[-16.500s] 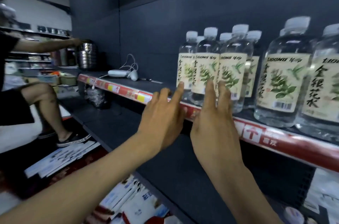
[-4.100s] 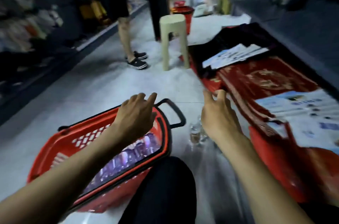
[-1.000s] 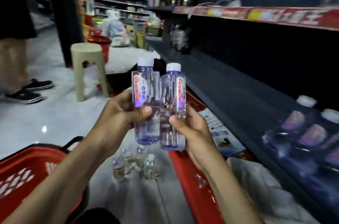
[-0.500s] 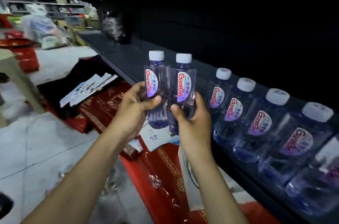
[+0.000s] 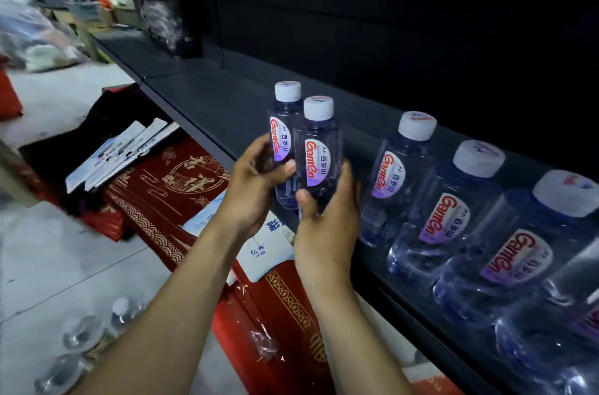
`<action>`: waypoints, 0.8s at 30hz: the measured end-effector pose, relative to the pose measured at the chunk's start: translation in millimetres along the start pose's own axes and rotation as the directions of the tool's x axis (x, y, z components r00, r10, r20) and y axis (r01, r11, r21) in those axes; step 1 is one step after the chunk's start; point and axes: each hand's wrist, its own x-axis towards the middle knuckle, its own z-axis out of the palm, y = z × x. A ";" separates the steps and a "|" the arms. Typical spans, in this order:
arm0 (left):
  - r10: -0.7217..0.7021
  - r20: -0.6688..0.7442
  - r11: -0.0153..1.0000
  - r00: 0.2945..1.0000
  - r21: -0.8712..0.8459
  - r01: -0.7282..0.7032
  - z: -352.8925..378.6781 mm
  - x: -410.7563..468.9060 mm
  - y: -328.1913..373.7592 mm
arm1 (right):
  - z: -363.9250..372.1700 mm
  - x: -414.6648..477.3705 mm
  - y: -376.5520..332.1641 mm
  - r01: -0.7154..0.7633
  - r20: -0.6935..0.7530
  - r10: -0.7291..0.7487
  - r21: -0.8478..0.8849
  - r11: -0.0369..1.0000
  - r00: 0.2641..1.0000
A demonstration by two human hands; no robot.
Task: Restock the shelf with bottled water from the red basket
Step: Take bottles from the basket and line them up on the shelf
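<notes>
Far left, 10 o'clock: a clear bag on the pale floor, too blurred to read its contents.
7 o'clock: a few small clear floor bottles, standing and blurred, with one white cap visible.
9 o'clock from the hands: leaflets are fanned out over red packs with gold print. The packs are film-wrapped and lie on the floor along the shelf front. A white paper lies on the packs, beneath the wrists.
11 o'clock: the dark grey shelf has crumpled clear wrap at its far end.

Centre: the left hand has fingers and thumb curled round the lower body of the left bottle. The right hand grips the right bottle from below, thumb across the front. Both bottles are upright and touching side by side, held over the shelf's front edge. The right bottle is nearer the camera and partly covers the left one.

3 to 4 o'clock from the hands: a row of matching bottles stands along the shelf front. Its first bottle is just beside the right hand; I cannot tell whether they touch.

Bottle appearance: clear plastic with a violet tint, white screw cap, and an oval label with red "Ganten" lettering on white shading to purple, plus dark characters beside it. The lower bodies of the held pair are hidden by the hands.
</notes>
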 end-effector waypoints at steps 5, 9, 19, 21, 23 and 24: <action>0.036 0.050 0.995 0.998 0.093 -0.040 4.1 10.3 -9.1 | 5.6 6.2 6.0 -0.018 -0.060 0.016 -0.034 0.999 0.998; 0.042 0.059 0.988 0.997 0.143 -0.051 5.4 10.1 -11.2 | 7.8 9.6 10.0 0.019 -0.117 -0.028 -0.077 0.997 0.993; 0.018 0.143 0.942 0.990 0.330 -0.064 5.4 -22.4 -14.1 | -18.6 -16.3 -5.9 -0.016 0.068 0.032 -0.216 0.976 0.997; 0.025 0.164 0.930 0.986 0.358 -0.083 9.5 -27.8 -13.4 | -38.1 -37.8 -11.5 0.022 0.178 0.023 -0.246 0.969 0.984; 0.032 0.173 0.909 0.984 0.405 -0.101 12.4 -29.1 -12.8 | -51.3 -52.9 -11.7 0.012 0.234 0.052 -0.263 0.965 0.971; 0.033 0.169 0.900 0.985 0.423 -0.103 13.1 -29.6 -12.7 | -55.2 -57.0 -9.1 -0.004 0.251 0.074 -0.266 0.964 0.965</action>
